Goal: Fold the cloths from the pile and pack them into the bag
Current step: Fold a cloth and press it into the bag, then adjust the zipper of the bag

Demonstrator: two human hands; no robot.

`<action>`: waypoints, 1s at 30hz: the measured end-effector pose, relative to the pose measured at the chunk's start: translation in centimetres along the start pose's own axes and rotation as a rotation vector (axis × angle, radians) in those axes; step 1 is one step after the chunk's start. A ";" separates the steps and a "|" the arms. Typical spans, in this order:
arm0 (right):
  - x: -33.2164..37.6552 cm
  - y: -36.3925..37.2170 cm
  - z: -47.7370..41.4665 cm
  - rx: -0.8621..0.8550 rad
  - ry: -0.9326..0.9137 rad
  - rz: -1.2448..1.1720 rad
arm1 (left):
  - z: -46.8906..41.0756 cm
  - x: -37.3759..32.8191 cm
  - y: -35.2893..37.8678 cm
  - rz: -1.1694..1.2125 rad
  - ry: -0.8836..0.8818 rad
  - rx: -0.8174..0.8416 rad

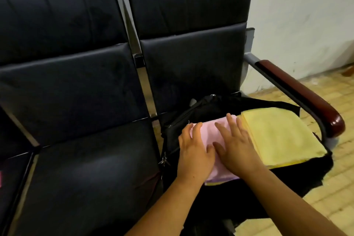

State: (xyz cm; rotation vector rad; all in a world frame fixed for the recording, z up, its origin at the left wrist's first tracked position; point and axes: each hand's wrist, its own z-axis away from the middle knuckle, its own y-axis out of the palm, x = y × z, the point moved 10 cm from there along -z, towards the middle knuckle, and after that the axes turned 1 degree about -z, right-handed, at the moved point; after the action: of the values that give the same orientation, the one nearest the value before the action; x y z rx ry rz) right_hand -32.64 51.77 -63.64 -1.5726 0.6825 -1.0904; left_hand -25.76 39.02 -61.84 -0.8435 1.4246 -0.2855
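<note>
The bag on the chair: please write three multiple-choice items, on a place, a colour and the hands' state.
1. The yellow cloth lies: A) on the armrest B) in the bag, beside the pink cloth C) on the floor
2. The cloth under both hands is: A) green B) white C) pink
3. The left hand and right hand are: A) open and flat B) fists C) on a zip

B: it fills the bag's right side. C: pink shows between the hands. A: both press flat on it.
</note>
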 end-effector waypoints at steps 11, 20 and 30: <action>-3.2 5.0 0.4 0.089 -0.020 -0.001 | -1.6 5.3 9.0 -0.021 -0.126 0.324; -1.4 1.5 0.4 -0.076 0.024 -0.217 | -1.2 4.4 4.2 0.152 -0.156 0.356; 17.3 -0.2 1.2 -0.026 -0.183 -0.596 | 3.6 9.5 -12.1 0.140 -0.196 0.144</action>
State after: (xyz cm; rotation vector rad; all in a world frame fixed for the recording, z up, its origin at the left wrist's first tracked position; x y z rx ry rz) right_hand -24.32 37.53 -58.31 -1.9298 0.0954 -1.3397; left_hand -17.07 25.77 -61.26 -0.6328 1.2570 -0.1904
